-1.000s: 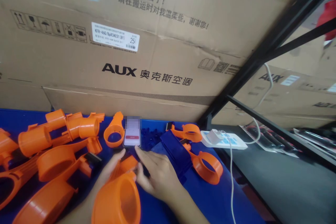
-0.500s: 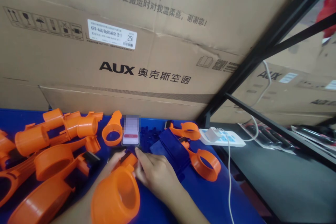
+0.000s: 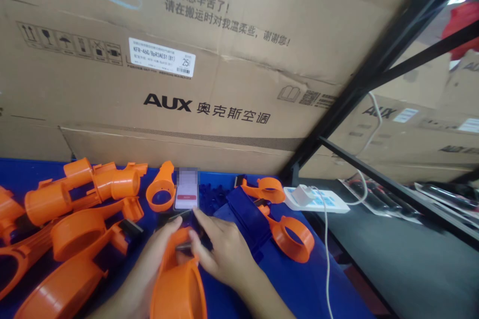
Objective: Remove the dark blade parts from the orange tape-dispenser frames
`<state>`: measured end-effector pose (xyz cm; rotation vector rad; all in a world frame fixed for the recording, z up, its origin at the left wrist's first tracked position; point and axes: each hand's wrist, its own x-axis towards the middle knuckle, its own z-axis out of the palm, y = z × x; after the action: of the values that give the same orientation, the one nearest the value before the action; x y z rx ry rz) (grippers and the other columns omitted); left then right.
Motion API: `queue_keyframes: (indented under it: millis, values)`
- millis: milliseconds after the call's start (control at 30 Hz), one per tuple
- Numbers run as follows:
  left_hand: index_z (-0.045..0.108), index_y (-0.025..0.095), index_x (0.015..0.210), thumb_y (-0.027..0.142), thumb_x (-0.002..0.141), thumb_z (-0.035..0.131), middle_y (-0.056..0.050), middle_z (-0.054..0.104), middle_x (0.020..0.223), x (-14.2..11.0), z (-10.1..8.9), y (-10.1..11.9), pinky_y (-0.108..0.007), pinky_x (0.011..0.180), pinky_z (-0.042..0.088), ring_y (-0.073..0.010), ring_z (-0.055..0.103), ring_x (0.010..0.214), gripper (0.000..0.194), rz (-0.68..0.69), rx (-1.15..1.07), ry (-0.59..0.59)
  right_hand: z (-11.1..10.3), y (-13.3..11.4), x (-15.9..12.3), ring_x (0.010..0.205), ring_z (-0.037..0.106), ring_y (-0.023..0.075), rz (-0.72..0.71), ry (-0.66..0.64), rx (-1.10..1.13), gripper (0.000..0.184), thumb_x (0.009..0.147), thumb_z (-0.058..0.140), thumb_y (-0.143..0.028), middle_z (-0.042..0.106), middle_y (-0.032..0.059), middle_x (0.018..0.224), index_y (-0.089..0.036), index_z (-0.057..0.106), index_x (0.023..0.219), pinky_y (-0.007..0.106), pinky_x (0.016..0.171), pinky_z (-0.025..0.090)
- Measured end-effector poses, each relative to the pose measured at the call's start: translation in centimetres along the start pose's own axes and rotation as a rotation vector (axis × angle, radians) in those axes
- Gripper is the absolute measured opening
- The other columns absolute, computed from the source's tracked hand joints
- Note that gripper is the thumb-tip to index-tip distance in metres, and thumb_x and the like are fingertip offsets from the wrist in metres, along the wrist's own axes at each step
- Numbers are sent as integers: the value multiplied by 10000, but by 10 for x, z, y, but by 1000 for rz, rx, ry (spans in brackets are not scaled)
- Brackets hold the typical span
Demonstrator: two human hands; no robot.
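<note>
An orange plastic tape dispenser [image 3: 177, 289] is between my hands at the bottom middle, its wide ring toward me. My left hand [image 3: 159, 246] wraps round its left side near the narrow end, its fingers mostly hidden. From the right, my right hand [image 3: 224, 246] grips the same end, thumb pressed against the frame and index finger stretched forward. Dark parts at that end are partly covered by the fingers. Just beyond the hands stands a phone [image 3: 186, 199] with a lit screen. Left of it lies another orange dispenser [image 3: 160, 194].
Several orange dispensers [image 3: 78, 232] crowd the blue table's left side. Dark blue plastic parts [image 3: 245, 217] and orange dispensers [image 3: 294, 239] lie at right. A power strip [image 3: 318, 199] with a white cable sits by the black rack post [image 3: 337, 104]. A big carton [image 3: 209, 79] stands behind.
The held dispenser has tilted and shifted slightly right, its ring now lower and its narrow end showing more. My right thumb has moved onto its frame. The view has shifted slightly.
</note>
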<state>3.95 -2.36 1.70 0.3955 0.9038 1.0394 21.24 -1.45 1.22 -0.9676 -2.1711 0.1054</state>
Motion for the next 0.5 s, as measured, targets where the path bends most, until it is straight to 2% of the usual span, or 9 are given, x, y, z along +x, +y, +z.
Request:
queue_keyframes:
  millis: [67, 167, 267, 367, 500]
  values:
    - [757, 141, 941, 383, 867, 783, -42, 739, 606, -4, 1, -4, -243, 521, 537, -175, 674, 502, 254, 74, 42, 29, 2, -2, -2, 700, 747, 194, 8, 47, 29, 482, 1015, 557, -243, 798, 95, 917, -142, 524, 1485, 306, 655, 630]
    - [759, 135, 902, 429, 871, 782, -22, 678, 510, -9, 2, -3, -218, 493, 501, -153, 622, 451, 297, 160, 128, 1, 5, -5, -3, 701, 739, 182, 15, 99, 63, 512, 1012, 560, -215, 787, 74, 906, -160, 502, 1517, 304, 669, 635]
    - [760, 154, 911, 408, 832, 821, -34, 735, 626, -9, 1, 1, -242, 556, 538, -171, 667, 533, 273, 222, 122, -36, 8, -6, -4, 715, 739, 187, 12, 91, 72, 507, 1022, 534, -198, 782, 80, 913, -169, 501, 1527, 318, 694, 644]
    - [748, 155, 815, 394, 844, 808, -19, 697, 578, -6, -1, 3, -230, 546, 520, -152, 628, 498, 249, 235, 147, -22, 8, -5, -3, 729, 741, 209, 19, 59, 67, 488, 1036, 514, -214, 785, 112, 929, -130, 505, 1516, 354, 731, 655]
    - [674, 168, 627, 368, 854, 789, 11, 583, 435, 5, -8, 1, -214, 503, 479, -120, 525, 403, 324, 182, 172, -24, 4, -7, -1, 761, 754, 234, 37, 27, 47, 447, 1042, 502, -223, 788, 141, 949, -102, 536, 1472, 378, 769, 655]
